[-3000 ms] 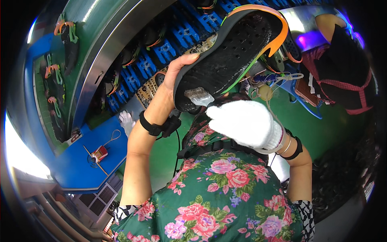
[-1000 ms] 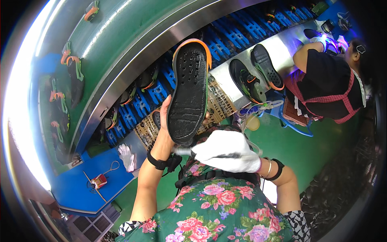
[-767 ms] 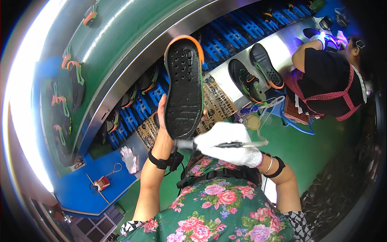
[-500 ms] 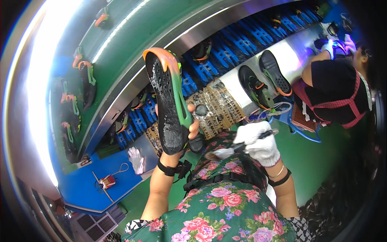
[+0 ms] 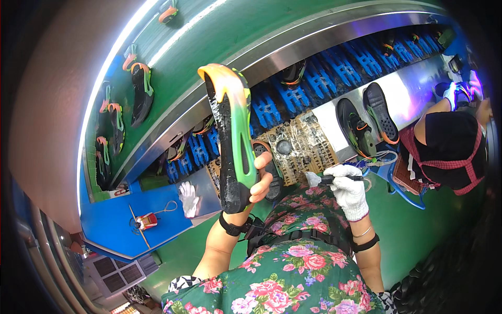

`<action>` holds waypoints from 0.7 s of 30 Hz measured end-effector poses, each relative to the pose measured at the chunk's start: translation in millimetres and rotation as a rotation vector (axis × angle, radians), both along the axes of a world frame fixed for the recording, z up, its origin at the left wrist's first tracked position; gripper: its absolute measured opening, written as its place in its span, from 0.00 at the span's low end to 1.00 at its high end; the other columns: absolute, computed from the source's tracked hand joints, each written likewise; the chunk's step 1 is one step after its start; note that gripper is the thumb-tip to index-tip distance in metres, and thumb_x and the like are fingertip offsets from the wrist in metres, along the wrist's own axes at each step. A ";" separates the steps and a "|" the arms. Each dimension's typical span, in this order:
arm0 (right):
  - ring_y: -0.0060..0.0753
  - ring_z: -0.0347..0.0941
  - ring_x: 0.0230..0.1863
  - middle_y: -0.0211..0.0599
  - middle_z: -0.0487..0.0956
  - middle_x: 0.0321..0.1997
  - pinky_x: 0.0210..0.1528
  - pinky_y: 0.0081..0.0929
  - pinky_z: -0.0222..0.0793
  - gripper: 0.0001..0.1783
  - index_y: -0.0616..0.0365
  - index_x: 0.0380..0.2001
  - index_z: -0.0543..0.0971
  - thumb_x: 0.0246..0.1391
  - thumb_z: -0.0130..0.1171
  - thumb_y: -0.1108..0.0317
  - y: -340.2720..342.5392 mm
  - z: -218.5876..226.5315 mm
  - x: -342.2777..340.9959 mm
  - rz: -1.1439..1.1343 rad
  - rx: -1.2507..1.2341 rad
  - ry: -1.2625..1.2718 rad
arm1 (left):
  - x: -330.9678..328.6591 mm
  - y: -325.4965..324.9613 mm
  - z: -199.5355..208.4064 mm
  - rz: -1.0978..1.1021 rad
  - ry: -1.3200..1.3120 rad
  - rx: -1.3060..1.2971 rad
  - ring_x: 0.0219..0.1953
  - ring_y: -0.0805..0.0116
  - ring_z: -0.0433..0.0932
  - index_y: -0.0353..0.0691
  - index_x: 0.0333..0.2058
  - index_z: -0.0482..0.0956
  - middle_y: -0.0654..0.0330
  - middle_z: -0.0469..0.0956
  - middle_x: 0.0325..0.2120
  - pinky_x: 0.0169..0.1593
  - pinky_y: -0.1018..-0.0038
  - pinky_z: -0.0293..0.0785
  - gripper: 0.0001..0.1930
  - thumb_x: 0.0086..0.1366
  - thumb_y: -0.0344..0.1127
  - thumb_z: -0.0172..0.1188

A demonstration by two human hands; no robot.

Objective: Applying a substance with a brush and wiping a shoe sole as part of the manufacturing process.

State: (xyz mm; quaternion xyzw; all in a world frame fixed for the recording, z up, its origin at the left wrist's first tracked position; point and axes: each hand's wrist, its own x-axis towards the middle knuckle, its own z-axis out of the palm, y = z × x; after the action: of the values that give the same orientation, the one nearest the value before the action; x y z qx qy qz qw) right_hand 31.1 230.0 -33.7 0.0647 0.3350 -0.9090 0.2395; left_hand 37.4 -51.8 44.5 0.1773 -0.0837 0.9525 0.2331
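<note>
My bare left hand point(image 5: 261, 180) grips the heel end of a shoe sole point(image 5: 240, 118), held upright and turned so its green and orange sidewall shows. The sole's black inner face looks wet and shiny in streaks. My right hand point(image 5: 346, 191), in a white knit glove, closes round a dark-handled brush point(image 5: 314, 179) with pale bristles pointing left, apart from the sole. Behind my left hand, another dark sole point(image 5: 273, 180) lies partly hidden. A small round dark pot or lid point(image 5: 284, 147) rests on taped cardboard point(image 5: 311, 138).
A black shoe point(image 5: 351, 125) and a loose sole point(image 5: 380, 112) lie on the metal ledge at right. Blue racks point(image 5: 319, 81) line a conveyor; soles ride a green belt point(image 5: 198, 52). A glove point(image 5: 188, 199) lies by a blue table point(image 5: 110, 214). A co-worker point(image 5: 447, 141) sits at right.
The sole has turned, showing more sidewall and less inner face. My right hand has drawn the brush up and right, away from my lap. The whole view has shifted.
</note>
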 end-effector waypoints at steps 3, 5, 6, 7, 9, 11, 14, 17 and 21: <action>0.28 0.79 0.28 0.56 0.85 0.45 0.33 0.23 0.77 0.11 0.68 0.37 0.84 0.48 0.63 0.82 -1.3 -5.8 -0.1 -0.019 0.062 -0.001 | 4.2 1.8 15.2 0.146 -0.162 -0.381 0.38 0.51 0.73 0.41 0.65 0.66 0.50 0.67 0.54 0.37 0.59 0.75 0.42 0.68 0.72 0.47; 0.27 0.79 0.28 0.54 0.86 0.45 0.33 0.22 0.77 0.11 0.67 0.38 0.84 0.48 0.63 0.82 -5.6 -11.6 0.0 -0.030 0.107 0.023 | 4.5 11.9 34.1 0.256 -0.304 -0.664 0.41 0.51 0.73 0.28 0.63 0.65 0.42 0.69 0.54 0.40 0.58 0.75 0.56 0.58 0.80 0.50; 0.26 0.79 0.28 0.54 0.86 0.45 0.34 0.22 0.76 0.11 0.67 0.38 0.84 0.49 0.63 0.81 -8.7 -10.8 0.9 -0.032 0.140 0.021 | 8.9 13.2 37.3 0.342 -0.396 -0.769 0.39 0.50 0.74 0.29 0.65 0.63 0.38 0.69 0.55 0.41 0.59 0.75 0.57 0.57 0.80 0.51; 0.26 0.79 0.28 0.53 0.86 0.45 0.34 0.21 0.76 0.11 0.67 0.38 0.84 0.49 0.63 0.81 -10.0 -12.2 1.1 -0.049 0.144 -0.005 | 13.3 12.2 33.6 0.380 -0.393 -0.806 0.42 0.48 0.75 0.30 0.66 0.63 0.38 0.70 0.56 0.45 0.58 0.77 0.56 0.58 0.78 0.53; 0.26 0.79 0.29 0.53 0.86 0.45 0.34 0.21 0.76 0.10 0.67 0.38 0.85 0.49 0.63 0.81 -10.5 -15.9 0.1 -0.077 0.149 -0.037 | 30.3 -0.2 18.8 0.429 -0.393 -0.832 0.45 0.46 0.77 0.30 0.67 0.63 0.38 0.71 0.58 0.48 0.56 0.78 0.55 0.58 0.76 0.55; 0.26 0.79 0.29 0.53 0.86 0.45 0.34 0.21 0.76 0.10 0.66 0.38 0.85 0.49 0.63 0.81 -7.9 -18.3 0.3 -0.071 0.160 -0.028 | 53.6 -20.7 -5.5 0.479 -0.434 -0.910 0.61 0.49 0.74 0.34 0.70 0.59 0.43 0.67 0.66 0.63 0.56 0.73 0.49 0.60 0.63 0.63; 0.27 0.80 0.30 0.52 0.86 0.45 0.34 0.20 0.76 0.10 0.66 0.38 0.85 0.50 0.64 0.81 -6.8 -21.4 0.4 -0.072 0.166 -0.026 | 58.4 -17.8 10.1 0.365 -0.415 -1.095 0.62 0.55 0.74 0.34 0.70 0.59 0.47 0.69 0.65 0.64 0.59 0.72 0.50 0.58 0.59 0.68; 0.27 0.81 0.31 0.51 0.86 0.45 0.34 0.20 0.76 0.10 0.65 0.38 0.85 0.50 0.65 0.80 -8.4 -22.8 1.1 -0.075 0.174 -0.050 | 55.7 -10.8 20.0 0.326 -0.384 -1.173 0.63 0.56 0.72 0.35 0.71 0.56 0.49 0.68 0.66 0.65 0.59 0.71 0.54 0.55 0.61 0.70; 0.26 0.79 0.30 0.50 0.86 0.45 0.34 0.21 0.75 0.10 0.65 0.38 0.85 0.49 0.65 0.80 -10.9 -20.2 2.8 -0.060 0.222 -0.012 | 54.4 -9.2 7.1 0.303 -0.286 -1.126 0.64 0.57 0.71 0.35 0.72 0.53 0.49 0.66 0.67 0.66 0.60 0.69 0.57 0.54 0.62 0.70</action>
State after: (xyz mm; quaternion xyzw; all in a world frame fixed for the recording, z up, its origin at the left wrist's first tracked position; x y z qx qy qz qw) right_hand 33.9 219.0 -53.9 0.1064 0.4299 -0.8728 0.2054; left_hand 91.8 -60.9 51.6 -0.0937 0.4296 0.8873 0.1394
